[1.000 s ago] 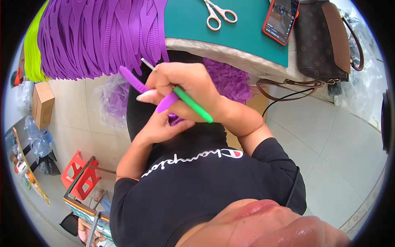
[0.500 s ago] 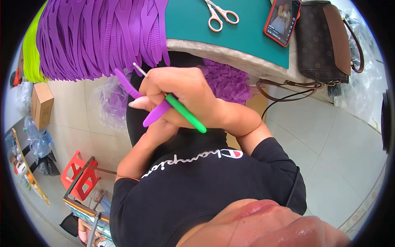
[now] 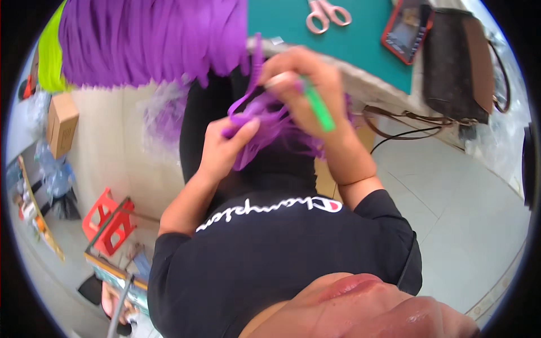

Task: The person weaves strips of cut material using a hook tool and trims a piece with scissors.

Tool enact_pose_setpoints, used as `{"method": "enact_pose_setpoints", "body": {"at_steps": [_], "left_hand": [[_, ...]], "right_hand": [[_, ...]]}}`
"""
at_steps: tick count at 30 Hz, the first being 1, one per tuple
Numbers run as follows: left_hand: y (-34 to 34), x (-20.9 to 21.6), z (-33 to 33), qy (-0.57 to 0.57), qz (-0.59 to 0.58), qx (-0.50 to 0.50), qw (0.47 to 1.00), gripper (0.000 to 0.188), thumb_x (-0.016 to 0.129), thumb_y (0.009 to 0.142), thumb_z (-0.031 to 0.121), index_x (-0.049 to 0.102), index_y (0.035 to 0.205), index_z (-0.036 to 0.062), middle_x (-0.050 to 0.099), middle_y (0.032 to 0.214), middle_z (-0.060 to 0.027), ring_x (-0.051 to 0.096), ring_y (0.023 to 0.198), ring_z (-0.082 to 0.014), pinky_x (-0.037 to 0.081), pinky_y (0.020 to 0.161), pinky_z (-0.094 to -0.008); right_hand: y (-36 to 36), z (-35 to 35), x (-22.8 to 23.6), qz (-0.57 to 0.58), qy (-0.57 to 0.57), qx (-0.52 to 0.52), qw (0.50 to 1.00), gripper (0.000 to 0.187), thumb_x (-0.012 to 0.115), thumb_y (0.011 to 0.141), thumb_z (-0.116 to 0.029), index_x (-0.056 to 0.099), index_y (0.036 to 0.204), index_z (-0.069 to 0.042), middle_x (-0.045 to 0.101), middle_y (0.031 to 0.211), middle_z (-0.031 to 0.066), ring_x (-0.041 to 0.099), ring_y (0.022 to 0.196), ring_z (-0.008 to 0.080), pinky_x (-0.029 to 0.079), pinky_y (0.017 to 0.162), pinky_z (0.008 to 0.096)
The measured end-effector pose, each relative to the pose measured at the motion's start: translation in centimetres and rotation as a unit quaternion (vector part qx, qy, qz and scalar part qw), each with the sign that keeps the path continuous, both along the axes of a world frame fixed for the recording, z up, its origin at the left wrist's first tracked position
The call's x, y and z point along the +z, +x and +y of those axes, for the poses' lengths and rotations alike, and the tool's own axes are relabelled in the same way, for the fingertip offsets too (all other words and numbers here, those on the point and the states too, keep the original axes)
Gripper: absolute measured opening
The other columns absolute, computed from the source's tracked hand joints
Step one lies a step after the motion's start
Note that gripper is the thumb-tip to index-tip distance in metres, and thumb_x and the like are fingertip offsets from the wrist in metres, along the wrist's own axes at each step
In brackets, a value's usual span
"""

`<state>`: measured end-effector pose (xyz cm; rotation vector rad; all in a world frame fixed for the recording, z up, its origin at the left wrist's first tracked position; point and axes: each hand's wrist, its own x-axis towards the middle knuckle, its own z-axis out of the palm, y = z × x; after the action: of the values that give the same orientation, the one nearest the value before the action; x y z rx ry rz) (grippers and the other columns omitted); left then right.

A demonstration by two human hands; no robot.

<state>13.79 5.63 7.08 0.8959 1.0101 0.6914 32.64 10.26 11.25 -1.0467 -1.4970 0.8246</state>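
Observation:
My left hand [image 3: 222, 147] is closed on a purple rubber strap [image 3: 241, 107], which loops up from the fingers toward the table edge. Blurred by motion, my right hand [image 3: 309, 84] grips a green-handled tool [image 3: 319, 107]; its thin metal tip does not show at this moment. The strap's upper end passes close by the right fingertips, and whether they touch it I cannot tell. Below and between both hands lies a loose bunch of thin purple strips [image 3: 269, 127] over my lap.
Many purple straps [image 3: 152, 42] hang over the table's edge beside lime-green ones [image 3: 49, 53]. On the green mat [image 3: 360, 42] are pink-handled scissors [image 3: 328, 16] and a red-cased phone [image 3: 407, 34]. A brown handbag [image 3: 457, 62] sits at right. A red stool [image 3: 108, 219] stands lower left.
My hands have moved apart, the right one going up and right with the green-handled tool. The left has come out from beneath it. The loose purple strips now show between them.

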Motion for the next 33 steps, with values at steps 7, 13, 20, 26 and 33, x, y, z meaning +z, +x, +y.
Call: {"method": "enact_pose_setpoints", "body": {"at_steps": [7,13,20,26,33], "left_hand": [[-0.2,-0.6,0.4,-0.124,-0.091,0.075,0.985,0.030,0.064,0.094,0.025,0.066,0.106,-0.0031,0.067,0.090,-0.0048,0.062,0.080,-0.0092,0.050,0.073,-0.0236],[0.0,-1.9,0.5,-0.102,-0.005,0.067,0.993,0.037,0.063,0.094,0.033,0.065,0.106,-0.0017,0.069,0.089,-0.0073,0.063,0.071,-0.0097,0.051,0.067,-0.0230],[0.4,-1.8,0.1,-0.223,-0.087,0.047,0.970,0.036,0.059,0.096,0.032,0.061,0.109,-0.0018,0.070,0.090,-0.0128,0.069,0.078,-0.0159,0.056,0.073,-0.0283],[0.5,-1.6,0.1,-0.097,-0.038,0.051,0.993,0.037,0.058,0.097,0.033,0.062,0.106,-0.0020,0.070,0.083,-0.0116,0.068,0.075,-0.0151,0.055,0.071,-0.0277],[0.7,-1.2,-0.2,-0.037,0.027,0.049,0.998,0.035,0.056,0.098,0.032,0.065,0.102,-0.0016,0.069,0.080,-0.0088,0.065,0.071,-0.0114,0.052,0.066,-0.0241]], "right_hand": [[3.4,-3.9,-3.8,0.157,-0.154,0.055,0.974,0.059,0.044,0.096,-0.059,0.048,0.073,-0.005,0.058,0.071,0.0060,0.041,0.060,0.0065,0.027,0.053,0.0222],[2.3,-6.5,-6.0,0.193,-0.224,0.110,0.949,0.059,0.042,0.096,-0.060,0.048,0.073,-0.006,0.053,0.070,0.0060,0.034,0.059,0.0059,0.026,0.052,0.0224],[2.2,-6.3,-6.6,0.145,-0.190,0.214,0.947,0.058,0.043,0.098,-0.054,0.048,0.069,-0.003,0.050,0.067,0.0052,0.040,0.057,0.0111,0.031,0.052,0.0261],[2.5,-6.4,-6.0,-0.021,-0.137,0.268,0.953,0.041,0.058,0.094,-0.035,0.052,0.070,-0.002,0.047,0.063,0.0086,0.050,0.056,0.0266,0.040,0.052,0.0352],[1.9,-6.8,-4.8,-0.151,-0.079,0.226,0.959,0.036,0.064,0.089,-0.033,0.053,0.071,-0.003,0.051,0.064,0.0105,0.055,0.059,0.0303,0.042,0.052,0.0387]]}}
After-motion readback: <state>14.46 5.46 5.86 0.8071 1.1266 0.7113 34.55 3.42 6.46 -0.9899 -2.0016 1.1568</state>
